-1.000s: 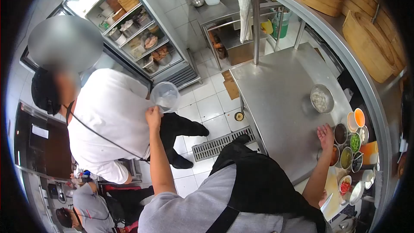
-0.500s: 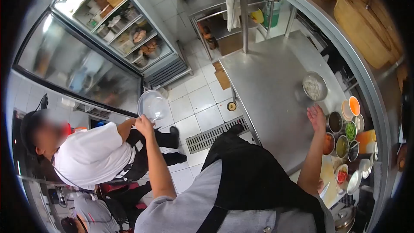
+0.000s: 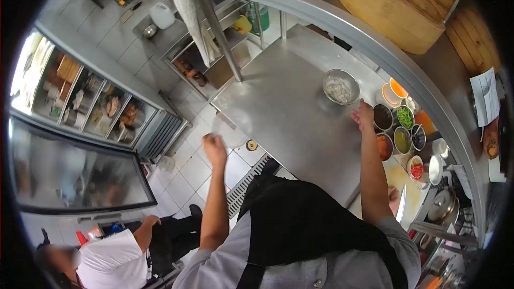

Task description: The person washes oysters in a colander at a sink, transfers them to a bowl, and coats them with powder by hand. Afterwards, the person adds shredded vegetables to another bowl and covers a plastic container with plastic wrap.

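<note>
My left hand (image 3: 214, 151) is closed on the rim of a clear plastic bowl (image 3: 230, 128), which hangs by the left edge of the steel table (image 3: 278, 80). The bowl is hard to see against the floor and the table. On the right, my right hand (image 3: 364, 116) reaches over the table with its fingers apart and nothing in them. Just beyond its fingertips sits a metal bowl (image 3: 341, 87) with pale, whitish pieces inside. Beside that hand stand containers with dark sauce (image 3: 383, 117) and chopped green food (image 3: 405, 117).
A co-worker in a white shirt (image 3: 112, 259) is at the lower left, near the open fridge door (image 3: 80, 166). Bamboo steamers (image 3: 391, 10) stand on the upper shelf. A knife (image 3: 401, 202) lies at the right by a board. A cloth (image 3: 193, 21) hangs by a post.
The view has turned right. My left hand has brought the clear bowl from near the co-worker to the table's edge. My right hand is now nearer the metal bowl. The co-worker has moved away.
</note>
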The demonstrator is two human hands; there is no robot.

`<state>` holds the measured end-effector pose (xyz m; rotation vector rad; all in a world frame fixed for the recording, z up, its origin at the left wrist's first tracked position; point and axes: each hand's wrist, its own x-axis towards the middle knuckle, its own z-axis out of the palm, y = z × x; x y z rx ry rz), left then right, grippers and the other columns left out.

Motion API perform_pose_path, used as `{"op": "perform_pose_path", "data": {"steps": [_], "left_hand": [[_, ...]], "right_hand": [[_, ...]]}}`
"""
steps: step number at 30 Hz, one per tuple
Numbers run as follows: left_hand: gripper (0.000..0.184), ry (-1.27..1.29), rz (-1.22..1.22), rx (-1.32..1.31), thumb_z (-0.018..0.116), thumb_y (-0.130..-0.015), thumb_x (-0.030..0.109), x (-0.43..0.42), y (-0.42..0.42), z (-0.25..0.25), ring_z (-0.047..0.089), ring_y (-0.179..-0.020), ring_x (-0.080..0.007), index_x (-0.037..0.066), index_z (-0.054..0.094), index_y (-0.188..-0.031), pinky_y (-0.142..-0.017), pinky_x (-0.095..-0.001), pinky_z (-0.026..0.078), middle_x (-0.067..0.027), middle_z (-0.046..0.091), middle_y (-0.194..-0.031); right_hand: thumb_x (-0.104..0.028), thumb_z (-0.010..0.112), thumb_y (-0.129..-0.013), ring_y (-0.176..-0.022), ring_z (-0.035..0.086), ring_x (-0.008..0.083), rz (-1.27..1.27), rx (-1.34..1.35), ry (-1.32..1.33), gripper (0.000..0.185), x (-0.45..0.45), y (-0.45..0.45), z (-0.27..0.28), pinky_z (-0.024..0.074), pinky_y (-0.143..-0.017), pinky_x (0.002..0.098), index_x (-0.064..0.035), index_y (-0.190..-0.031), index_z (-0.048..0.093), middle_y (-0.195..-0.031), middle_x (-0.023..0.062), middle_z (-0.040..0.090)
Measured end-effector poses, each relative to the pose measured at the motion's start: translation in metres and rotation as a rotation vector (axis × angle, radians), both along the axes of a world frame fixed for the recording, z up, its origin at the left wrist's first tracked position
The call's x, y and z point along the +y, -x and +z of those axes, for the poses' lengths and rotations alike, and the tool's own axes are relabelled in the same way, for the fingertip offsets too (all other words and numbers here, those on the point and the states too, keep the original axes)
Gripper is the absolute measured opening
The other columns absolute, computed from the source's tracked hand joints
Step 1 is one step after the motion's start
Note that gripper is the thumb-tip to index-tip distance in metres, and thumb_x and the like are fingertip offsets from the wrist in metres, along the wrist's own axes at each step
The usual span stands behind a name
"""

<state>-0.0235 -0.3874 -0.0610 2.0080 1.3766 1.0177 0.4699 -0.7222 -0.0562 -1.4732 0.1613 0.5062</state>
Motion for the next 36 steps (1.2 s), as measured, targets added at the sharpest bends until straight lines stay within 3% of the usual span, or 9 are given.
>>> {"op": "perform_pose_path", "data": {"steps": [7,8,13,16,22,28,33,35,36], "left_hand": [[0.03,0.146,-0.417,0.156,0.063,-0.089,0.024,0.01,-0.19,0.034,0.06,-0.098,-0.0452,-0.005,0.063,-0.083,-0.088,-0.0506,0.048,-0.0271,0.061,-0.103],[0.031,0.174,-0.433,0.165,0.063,-0.09,0.025,0.015,-0.199,0.035,0.06,-0.097,-0.0457,-0.006,0.063,-0.084,-0.088,-0.0504,0.048,-0.0272,0.061,-0.103],[0.042,0.33,-0.577,0.137,0.061,-0.096,0.037,0.041,-0.228,0.018,0.064,-0.089,-0.0383,-0.005,0.062,-0.088,-0.076,-0.0461,0.054,-0.0236,0.061,-0.102],[0.053,0.824,-0.704,-0.181,0.053,-0.101,0.049,0.054,-0.227,0.015,0.066,-0.084,-0.0284,-0.003,0.06,-0.108,-0.06,-0.0401,0.058,-0.0184,0.06,-0.105],[0.069,1.027,-0.801,-0.263,0.044,-0.102,0.059,0.066,-0.233,0.054,0.065,-0.091,-0.0274,0.0,0.048,-0.137,-0.059,-0.0387,0.06,-0.0169,0.054,-0.122],[0.071,0.966,-0.941,-0.109,0.046,-0.102,0.055,0.068,-0.243,0.07,0.066,-0.09,-0.0281,0.001,0.036,-0.147,-0.061,-0.0406,0.063,-0.0208,0.056,-0.121],[0.053,1.077,-0.978,-0.223,0.046,-0.103,0.035,0.065,-0.259,0.056,0.068,-0.073,-0.0307,-0.006,0.041,-0.137,-0.059,-0.0444,0.065,-0.0244,0.063,-0.105],[0.048,1.092,-1.016,-0.258,0.045,-0.103,0.028,0.066,-0.274,0.052,0.069,-0.071,-0.032,-0.009,0.041,-0.132,-0.06,-0.0456,0.065,-0.0254,0.064,-0.1],[0.046,1.085,-1.033,-0.249,0.044,-0.102,0.026,0.068,-0.285,0.05,0.07,-0.071,-0.0325,-0.01,0.041,-0.131,-0.06,-0.0461,0.065,-0.0259,0.064,-0.099]], "right_hand": [[-0.021,0.06,-0.099,-0.07,0.069,0.023,0.111,-0.07,0.112,0.041,0.045,-0.008,-0.023,0.0599,-0.06,0.0361,0.0031,-0.128,0.046,-0.096,0.0146,0.063],[-0.017,0.059,-0.098,-0.067,0.068,0.0213,-0.025,-0.137,0.2,0.036,0.054,-0.006,-0.029,0.0591,-0.056,0.0331,0.0078,-0.121,0.047,-0.086,0.0128,0.065],[-0.012,0.064,-0.092,-0.066,0.068,0.0241,-0.097,-0.187,0.199,0.039,0.064,0.032,0.032,0.0604,-0.053,0.0346,0.011,-0.118,0.045,-0.094,0.0197,0.063],[-0.01,0.063,-0.092,-0.066,0.068,0.0263,-0.025,-0.179,0.09,0.043,0.078,0.056,0.08,0.0623,-0.055,0.0369,0.0119,-0.121,0.042,-0.094,0.0211,0.062],[-0.007,0.068,-0.086,-0.068,0.068,0.0232,0.055,-0.117,0.024,0.044,0.14,0.109,0.106,0.0628,-0.059,0.0384,0.0039,-0.122,0.044,-0.085,0.0167,0.062],[-0.011,0.067,-0.091,-0.083,0.071,0.0279,0.12,-0.164,0.074,0.047,0.172,0.147,0.073,0.0638,-0.066,0.0384,0.009,-0.128,0.046,-0.107,0.0221,0.063],[-0.021,0.071,-0.092,-0.094,0.067,0.0227,0.115,-0.239,0.242,0.047,0.121,0.209,0.045,0.0596,-0.071,0.0358,0.0013,-0.13,0.056,-0.12,0.0151,0.062],[-0.023,0.072,-0.092,-0.091,0.068,0.0216,0.206,-0.527,0.385,0.042,0.076,0.24,-0.004,0.059,-0.071,0.0353,-0.0035,-0.127,0.06,-0.121,0.0132,0.062],[-0.024,0.072,-0.091,-0.09,0.068,0.0219,0.129,-0.357,0.334,0.041,0.063,0.263,0.007,0.0588,-0.072,0.0354,-0.0042,-0.125,0.061,-0.12,0.0145,0.062]]}}
